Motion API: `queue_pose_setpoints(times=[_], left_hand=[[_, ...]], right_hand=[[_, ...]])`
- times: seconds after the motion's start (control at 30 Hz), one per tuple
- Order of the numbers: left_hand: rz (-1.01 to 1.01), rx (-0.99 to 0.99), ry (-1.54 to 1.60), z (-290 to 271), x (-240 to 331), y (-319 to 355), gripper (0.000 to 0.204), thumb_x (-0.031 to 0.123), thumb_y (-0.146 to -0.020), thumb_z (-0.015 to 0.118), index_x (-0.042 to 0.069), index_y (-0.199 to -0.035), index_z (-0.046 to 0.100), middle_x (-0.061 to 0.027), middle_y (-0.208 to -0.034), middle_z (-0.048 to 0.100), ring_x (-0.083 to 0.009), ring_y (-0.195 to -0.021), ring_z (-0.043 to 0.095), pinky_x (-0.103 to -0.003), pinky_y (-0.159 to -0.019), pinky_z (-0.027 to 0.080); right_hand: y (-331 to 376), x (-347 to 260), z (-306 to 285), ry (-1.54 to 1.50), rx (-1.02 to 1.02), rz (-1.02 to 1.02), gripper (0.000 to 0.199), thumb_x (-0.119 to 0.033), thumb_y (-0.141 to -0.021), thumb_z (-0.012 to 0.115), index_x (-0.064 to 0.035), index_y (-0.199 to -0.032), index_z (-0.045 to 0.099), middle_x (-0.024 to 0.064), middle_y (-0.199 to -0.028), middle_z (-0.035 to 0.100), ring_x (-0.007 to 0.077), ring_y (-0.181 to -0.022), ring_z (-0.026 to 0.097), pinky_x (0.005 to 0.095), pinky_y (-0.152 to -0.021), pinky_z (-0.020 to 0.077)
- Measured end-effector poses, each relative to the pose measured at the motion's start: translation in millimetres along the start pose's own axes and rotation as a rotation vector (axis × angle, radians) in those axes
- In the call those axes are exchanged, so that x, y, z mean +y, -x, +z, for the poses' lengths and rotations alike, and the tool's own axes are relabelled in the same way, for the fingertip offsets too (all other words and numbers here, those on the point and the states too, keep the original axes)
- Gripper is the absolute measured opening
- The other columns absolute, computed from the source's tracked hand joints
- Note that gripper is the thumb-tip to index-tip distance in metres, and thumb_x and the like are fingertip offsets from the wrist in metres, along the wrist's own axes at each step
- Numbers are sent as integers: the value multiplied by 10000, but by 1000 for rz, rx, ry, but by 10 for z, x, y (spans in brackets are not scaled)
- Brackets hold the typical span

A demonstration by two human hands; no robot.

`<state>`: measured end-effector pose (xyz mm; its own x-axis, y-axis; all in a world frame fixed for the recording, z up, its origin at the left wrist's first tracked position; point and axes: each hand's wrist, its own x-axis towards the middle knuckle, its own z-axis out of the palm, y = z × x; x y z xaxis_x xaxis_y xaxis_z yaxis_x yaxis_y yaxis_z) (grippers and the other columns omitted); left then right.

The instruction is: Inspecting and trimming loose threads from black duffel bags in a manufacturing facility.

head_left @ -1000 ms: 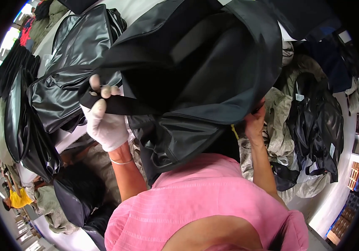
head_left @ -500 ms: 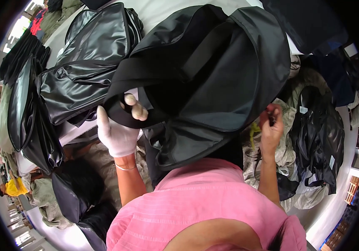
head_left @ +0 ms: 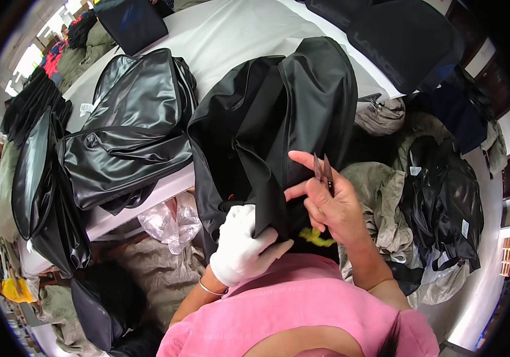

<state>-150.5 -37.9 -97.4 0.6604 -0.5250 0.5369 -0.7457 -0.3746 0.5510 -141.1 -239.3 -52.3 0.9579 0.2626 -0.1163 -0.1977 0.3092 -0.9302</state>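
A large black bag [head_left: 320, 95], shiny on its panels, lies gaping on the near side of the table and hangs over its edge towards me. My left hand [head_left: 242, 247], in a white glove, is closed on the bag's near edge, with a fold of black fabric between the fingers. My bare right hand [head_left: 338, 208] holds small thread snips [head_left: 322, 171], blades pointing up and apart, just right of the bag's opening. Its index finger stretches towards the fabric. A yellow cord [head_left: 316, 238] dangles beneath this hand.
Shiny black bags [head_left: 127, 152] lie on the white table [head_left: 231, 27] to the left. Dark bags [head_left: 406, 44] rest at the far right. Crumpled grey-green cloth [head_left: 374, 196] and more black pieces [head_left: 442, 202] are heaped right of me. Clear plastic [head_left: 171, 223] hangs below the table edge.
The bag has come down onto the table and turned. My left hand has moved right and gripped a fold at its near edge. My right hand has swung inward with the snips.
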Motion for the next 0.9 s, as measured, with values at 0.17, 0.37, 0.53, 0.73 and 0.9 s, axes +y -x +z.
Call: queue_pose_setpoints(times=[0.17, 0.37, 0.53, 0.73, 0.9], left_hand=[[-25, -55, -83, 87, -29, -94, 215, 211, -683, 784, 62, -718, 633, -147, -1007, 577, -327, -883, 564, -416, -722, 420], [-631, 425, 1552, 79, -320, -51, 310, 308, -962, 545, 7, -954, 614, -174, -1150, 602, -272, -1120, 584, -408, -908, 493], [-850, 272, 1547, 138, -755, -57, 454, 423, -1020, 408, 23, -1194, 536, -113, -1207, 604, -270, -1142, 560, -385, -992, 440], [-639, 266, 1377, -75, -657, -356, 530, 485, -986, 426, 34, -1253, 505, -186, -1319, 522, -299, -1148, 551, -449, -977, 456], [-366, 289, 1572, -247, -726, -372, 630, 303, -866, 696, 59, -1374, 414, -220, -1390, 454, -316, -1135, 569, -433, -972, 471]], right_hand=[[-24, 140, 47, 170, 118, -114, 615, -17, -831, 704, -63, -1386, 444, 62, -931, 619, -7, -538, 461, 150, -428, 321], [128, 95, 57, 74, 6, -208, 476, 82, -845, 630, -59, -1289, 535, -20, -881, 547, -14, -644, 433, 144, -600, 358], [9, 78, 183, 460, -346, -378, 330, 99, -802, 649, -52, -1095, 671, 53, -914, 652, 117, -704, 570, 234, -612, 435], [-16, 259, 210, 675, -633, -416, 473, 142, -708, 582, -69, -1125, 649, 84, -921, 621, 282, -811, 654, 331, -661, 529], [34, 332, 215, 700, -611, -456, 470, 134, -701, 567, -61, -1122, 642, 81, -948, 613, 297, -799, 644, 331, -638, 532]])
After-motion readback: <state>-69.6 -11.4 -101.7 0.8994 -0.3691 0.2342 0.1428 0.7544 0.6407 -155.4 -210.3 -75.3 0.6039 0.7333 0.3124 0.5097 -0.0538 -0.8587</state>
